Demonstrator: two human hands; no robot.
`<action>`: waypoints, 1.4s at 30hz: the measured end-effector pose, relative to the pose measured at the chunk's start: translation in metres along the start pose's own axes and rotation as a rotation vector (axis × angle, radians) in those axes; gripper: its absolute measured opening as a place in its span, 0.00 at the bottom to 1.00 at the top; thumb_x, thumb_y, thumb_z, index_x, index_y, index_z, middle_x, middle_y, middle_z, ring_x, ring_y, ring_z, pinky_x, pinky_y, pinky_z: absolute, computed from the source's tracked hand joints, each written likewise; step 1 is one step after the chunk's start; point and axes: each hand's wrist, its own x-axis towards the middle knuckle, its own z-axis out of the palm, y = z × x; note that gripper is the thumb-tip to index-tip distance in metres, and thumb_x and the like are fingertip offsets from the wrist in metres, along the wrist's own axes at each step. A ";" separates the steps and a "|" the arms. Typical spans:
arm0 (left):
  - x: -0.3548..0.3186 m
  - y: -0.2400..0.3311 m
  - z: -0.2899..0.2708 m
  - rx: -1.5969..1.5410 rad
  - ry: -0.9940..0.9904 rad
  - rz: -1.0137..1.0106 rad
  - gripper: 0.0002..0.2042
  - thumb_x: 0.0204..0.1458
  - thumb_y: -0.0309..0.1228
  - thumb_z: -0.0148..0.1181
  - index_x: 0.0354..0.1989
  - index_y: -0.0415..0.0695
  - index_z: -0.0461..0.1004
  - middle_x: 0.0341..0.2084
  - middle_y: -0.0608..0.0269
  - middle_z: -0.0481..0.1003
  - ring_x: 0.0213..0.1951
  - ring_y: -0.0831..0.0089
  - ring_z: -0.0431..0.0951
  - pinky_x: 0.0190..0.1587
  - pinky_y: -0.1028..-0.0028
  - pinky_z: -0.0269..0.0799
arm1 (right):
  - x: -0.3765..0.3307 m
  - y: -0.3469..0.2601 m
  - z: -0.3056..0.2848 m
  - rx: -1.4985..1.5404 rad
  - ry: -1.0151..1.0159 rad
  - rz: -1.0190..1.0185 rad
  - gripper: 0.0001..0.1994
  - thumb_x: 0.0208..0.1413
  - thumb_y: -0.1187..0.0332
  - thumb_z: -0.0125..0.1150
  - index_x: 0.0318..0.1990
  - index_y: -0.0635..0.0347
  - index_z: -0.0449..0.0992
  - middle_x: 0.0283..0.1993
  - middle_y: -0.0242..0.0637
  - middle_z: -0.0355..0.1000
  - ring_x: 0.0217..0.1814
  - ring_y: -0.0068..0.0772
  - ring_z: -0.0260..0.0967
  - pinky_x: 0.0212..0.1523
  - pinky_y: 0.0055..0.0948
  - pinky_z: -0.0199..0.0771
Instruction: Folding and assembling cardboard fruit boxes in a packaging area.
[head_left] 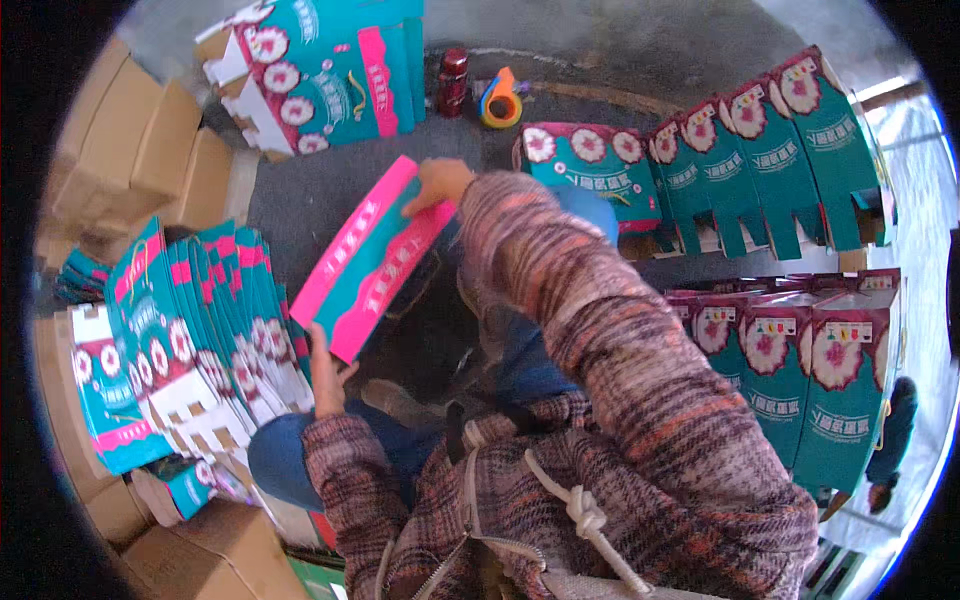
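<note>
We see standing teal boxes [765, 160] right, flattened cartons [200, 330] left, and between them a pink-and-teal box [375, 260], its far end clasped in our right hand [440, 186], our left hand [328, 375], fingers spread, at its near end; farther off, a red bottle [453, 82] and a ring-shaped tape dispenser [503, 119]

From the box [372, 262] in your grip, you can pass over the dark floor [282, 195] toward 11 o'clock. Brown cartons [165, 135] block you at 10, flats [330, 85] at 12, bottle [453, 85] and tape [505, 82] at 1, standing boxes [750, 165] at 3, folded cartons [200, 285] at 8.
</note>
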 end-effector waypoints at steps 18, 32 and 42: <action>0.026 0.085 0.287 0.456 -0.258 1.098 0.34 0.46 0.29 0.66 0.60 0.35 0.56 0.55 0.44 0.62 0.57 0.52 0.64 0.59 0.63 0.58 | -0.248 0.206 -0.093 0.715 1.204 0.233 0.31 0.57 0.50 0.55 0.57 0.69 0.64 0.57 0.45 0.64 0.58 0.37 0.61 0.58 0.34 0.59; 0.071 0.024 0.381 0.561 -1.172 0.515 0.30 0.60 0.33 0.49 0.67 0.36 0.45 0.64 0.45 0.55 0.64 0.59 0.58 0.64 0.68 0.54 | -0.314 0.386 0.041 1.028 1.245 0.794 0.35 0.54 0.42 0.55 0.53 0.71 0.68 0.55 0.44 0.66 0.56 0.40 0.61 0.57 0.34 0.58; 0.015 0.063 0.310 0.084 -0.949 0.212 0.26 0.61 0.43 0.44 0.63 0.39 0.58 0.62 0.53 0.60 0.63 0.65 0.60 0.64 0.67 0.54 | -0.329 0.405 0.037 0.528 1.163 1.077 0.38 0.56 0.45 0.52 0.61 0.73 0.58 0.60 0.57 0.60 0.62 0.54 0.56 0.62 0.44 0.54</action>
